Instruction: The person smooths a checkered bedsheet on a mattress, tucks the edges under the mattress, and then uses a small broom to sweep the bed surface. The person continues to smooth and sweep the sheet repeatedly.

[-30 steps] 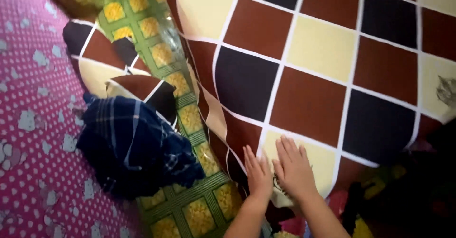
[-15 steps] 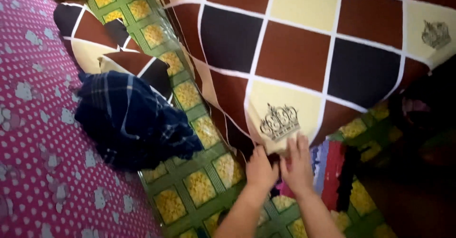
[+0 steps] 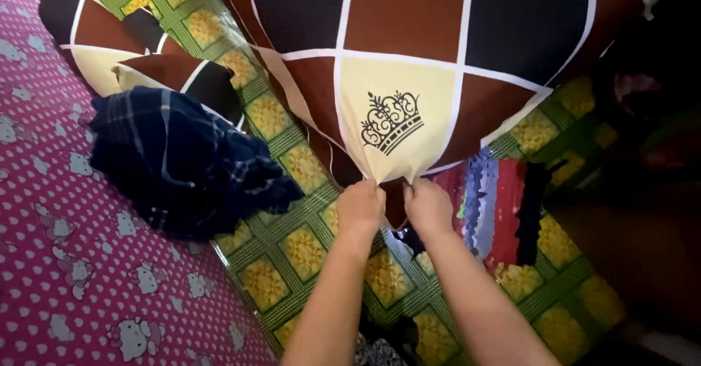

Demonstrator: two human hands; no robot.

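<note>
Both hands grip the lower corner of a large checked sheet [image 3: 409, 52], patterned in brown, black and cream squares with white lines between them. The left hand [image 3: 360, 207] and the right hand [image 3: 428, 205] sit side by side, fingers curled tight into fists around the cloth's edge, the corner drawn down to a point between them. Just above the hands, one cream square carries a black crown print [image 3: 391, 120], tilted slightly.

The sheet hangs over a green floor mat [image 3: 307, 253] with yellow squares, covering most of its far part. Near the mat's left edge lies a crumpled dark blue plaid cloth [image 3: 179, 163], partly on the mat and partly on a pink polka-dot mattress [image 3: 73, 278] with small white cat figures. Beyond the plaid cloth, at the mat's far left corner, rests a pillow [image 3: 102, 44] in the same brown, black and cream check. To the right of the hands, a striped multicoloured rug [image 3: 493, 205] lies on the mat, partly under the sheet's corner.
</note>
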